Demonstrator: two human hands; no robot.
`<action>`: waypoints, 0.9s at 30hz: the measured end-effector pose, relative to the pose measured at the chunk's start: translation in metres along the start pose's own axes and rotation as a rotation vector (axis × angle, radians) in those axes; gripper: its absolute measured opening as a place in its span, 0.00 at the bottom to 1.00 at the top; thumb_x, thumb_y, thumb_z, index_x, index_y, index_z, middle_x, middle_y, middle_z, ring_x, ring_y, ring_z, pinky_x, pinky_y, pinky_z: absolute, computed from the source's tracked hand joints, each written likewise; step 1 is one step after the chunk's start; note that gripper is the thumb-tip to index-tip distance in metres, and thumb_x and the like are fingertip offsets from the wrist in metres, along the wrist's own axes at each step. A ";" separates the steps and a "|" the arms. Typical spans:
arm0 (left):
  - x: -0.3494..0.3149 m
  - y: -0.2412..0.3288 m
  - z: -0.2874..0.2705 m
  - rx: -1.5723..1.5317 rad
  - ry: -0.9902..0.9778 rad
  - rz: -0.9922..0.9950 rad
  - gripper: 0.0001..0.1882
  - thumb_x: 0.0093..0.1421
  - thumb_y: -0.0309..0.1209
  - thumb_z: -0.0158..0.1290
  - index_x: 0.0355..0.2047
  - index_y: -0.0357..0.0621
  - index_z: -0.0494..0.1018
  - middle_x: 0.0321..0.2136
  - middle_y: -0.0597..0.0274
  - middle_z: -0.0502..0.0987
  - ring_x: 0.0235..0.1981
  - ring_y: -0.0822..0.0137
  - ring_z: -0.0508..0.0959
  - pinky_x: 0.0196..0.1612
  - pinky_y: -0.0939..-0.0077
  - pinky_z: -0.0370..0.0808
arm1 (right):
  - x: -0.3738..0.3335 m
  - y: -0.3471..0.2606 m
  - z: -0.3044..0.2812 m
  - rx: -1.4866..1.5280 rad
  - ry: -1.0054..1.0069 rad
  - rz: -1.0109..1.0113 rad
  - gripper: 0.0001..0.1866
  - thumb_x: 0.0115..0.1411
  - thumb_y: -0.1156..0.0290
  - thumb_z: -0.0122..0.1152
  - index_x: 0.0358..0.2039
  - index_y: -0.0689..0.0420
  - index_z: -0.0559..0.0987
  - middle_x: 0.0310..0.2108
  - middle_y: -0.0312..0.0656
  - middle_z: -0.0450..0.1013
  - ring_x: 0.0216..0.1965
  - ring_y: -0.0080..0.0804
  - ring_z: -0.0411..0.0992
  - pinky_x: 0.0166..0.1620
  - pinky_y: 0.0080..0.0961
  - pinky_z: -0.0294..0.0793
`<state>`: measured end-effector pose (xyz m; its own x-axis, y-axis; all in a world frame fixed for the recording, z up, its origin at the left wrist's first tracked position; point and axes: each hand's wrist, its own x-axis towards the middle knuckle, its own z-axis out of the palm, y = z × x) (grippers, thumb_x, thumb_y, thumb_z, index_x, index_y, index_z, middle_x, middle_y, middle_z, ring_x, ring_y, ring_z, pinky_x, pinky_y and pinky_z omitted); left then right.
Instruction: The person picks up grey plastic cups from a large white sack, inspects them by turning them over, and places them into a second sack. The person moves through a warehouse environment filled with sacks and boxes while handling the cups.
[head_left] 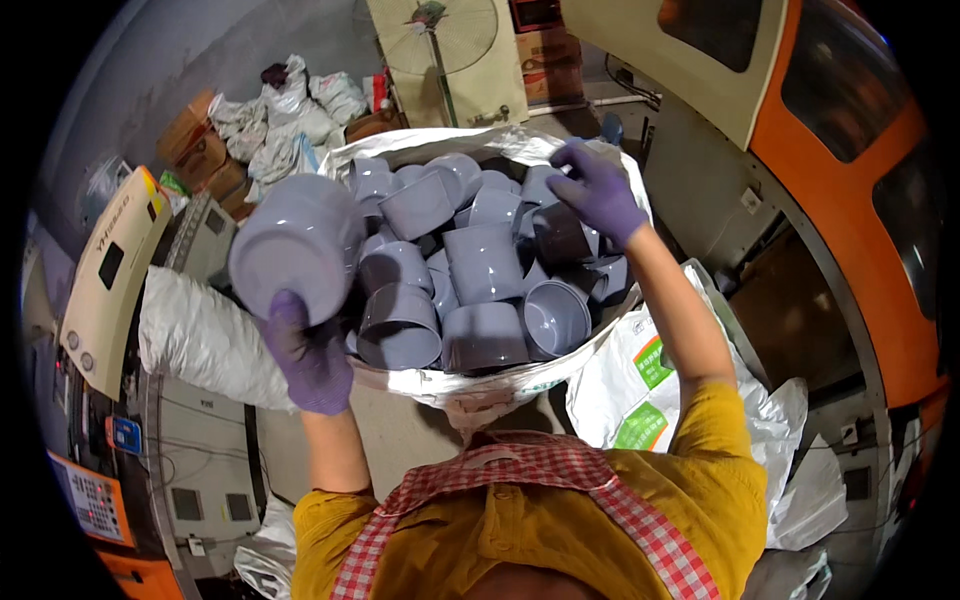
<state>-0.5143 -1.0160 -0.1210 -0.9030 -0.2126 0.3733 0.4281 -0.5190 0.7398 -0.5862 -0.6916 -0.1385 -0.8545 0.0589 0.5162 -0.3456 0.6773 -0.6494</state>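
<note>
A big white woven sack (480, 385) stands open in front of me, filled with several grey-lilac plastic pots (485, 262). My left hand (308, 352), in a purple glove, grips one such pot (295, 243) by its rim and holds it up at the sack's left edge, its round base turned toward me. My right hand (597, 190), also gloved in purple, reaches over the far right of the heap, with its fingers closed on a darker pot (562, 236) lying among the others.
A full white sack (205, 340) lies at the left beside a cream machine panel (105, 275). A printed white sack (640, 395) leans at the right against an orange and grey machine (850, 200). Stuffed bags (290, 115), cardboard boxes and a standing fan (440, 40) are behind.
</note>
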 end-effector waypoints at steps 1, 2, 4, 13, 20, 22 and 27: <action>0.000 0.005 -0.013 0.131 -0.001 0.101 0.32 0.54 0.42 0.47 0.55 0.37 0.52 0.52 0.53 0.59 0.55 0.56 0.60 0.58 0.57 0.54 | 0.016 0.000 0.011 -0.097 -0.094 -0.084 0.20 0.46 0.60 0.58 0.37 0.57 0.72 0.32 0.47 0.71 0.35 0.43 0.70 0.40 0.32 0.68; -0.003 0.008 -0.017 0.150 0.009 0.123 0.32 0.54 0.42 0.47 0.55 0.38 0.52 0.52 0.53 0.59 0.55 0.56 0.59 0.58 0.57 0.54 | 0.033 -0.001 0.030 -0.146 -0.164 -0.238 0.22 0.46 0.60 0.58 0.41 0.56 0.69 0.37 0.49 0.70 0.40 0.46 0.68 0.43 0.34 0.66; -0.007 0.014 -0.025 0.185 0.029 0.167 0.32 0.54 0.41 0.47 0.55 0.38 0.52 0.53 0.53 0.59 0.55 0.56 0.59 0.58 0.57 0.54 | 0.053 -0.009 0.071 -0.207 -0.318 -0.267 0.30 0.44 0.54 0.59 0.48 0.52 0.65 0.47 0.49 0.64 0.49 0.45 0.63 0.49 0.35 0.63; -0.010 0.050 -0.087 0.407 0.318 0.233 0.37 0.47 0.43 0.52 0.54 0.40 0.54 0.50 0.57 0.61 0.52 0.62 0.62 0.54 0.66 0.58 | 0.116 -0.018 0.195 -0.714 -0.544 -0.273 0.34 0.34 0.49 0.63 0.45 0.43 0.70 0.51 0.47 0.59 0.52 0.49 0.56 0.50 0.43 0.61; 0.023 0.086 -0.200 0.470 0.350 0.222 0.36 0.46 0.40 0.52 0.53 0.38 0.54 0.48 0.55 0.63 0.50 0.62 0.64 0.54 0.68 0.59 | 0.138 0.011 0.203 -0.866 -0.710 -0.364 0.27 0.39 0.59 0.64 0.40 0.57 0.72 0.41 0.53 0.67 0.43 0.50 0.66 0.46 0.35 0.66; 0.037 0.095 -0.233 0.409 0.335 0.143 0.36 0.45 0.39 0.53 0.53 0.38 0.54 0.48 0.55 0.63 0.49 0.62 0.64 0.53 0.68 0.59 | 0.147 -0.003 0.185 -0.966 -1.130 -0.166 0.29 0.39 0.66 0.64 0.46 0.54 0.70 0.45 0.48 0.67 0.46 0.44 0.66 0.48 0.34 0.66; 0.088 0.106 -0.310 0.286 0.255 -0.138 0.35 0.45 0.34 0.54 0.53 0.37 0.54 0.46 0.56 0.64 0.49 0.63 0.65 0.53 0.70 0.61 | 0.181 -0.024 0.141 -1.033 -0.796 0.290 0.13 0.39 0.76 0.57 0.30 0.56 0.78 0.31 0.47 0.74 0.36 0.37 0.72 0.40 0.30 0.70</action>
<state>-0.5601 -1.3464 -0.1831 -0.9173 -0.3746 0.1354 0.2626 -0.3133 0.9126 -0.7875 -0.8000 -0.1080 -0.9609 0.0928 -0.2610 0.0341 0.9747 0.2211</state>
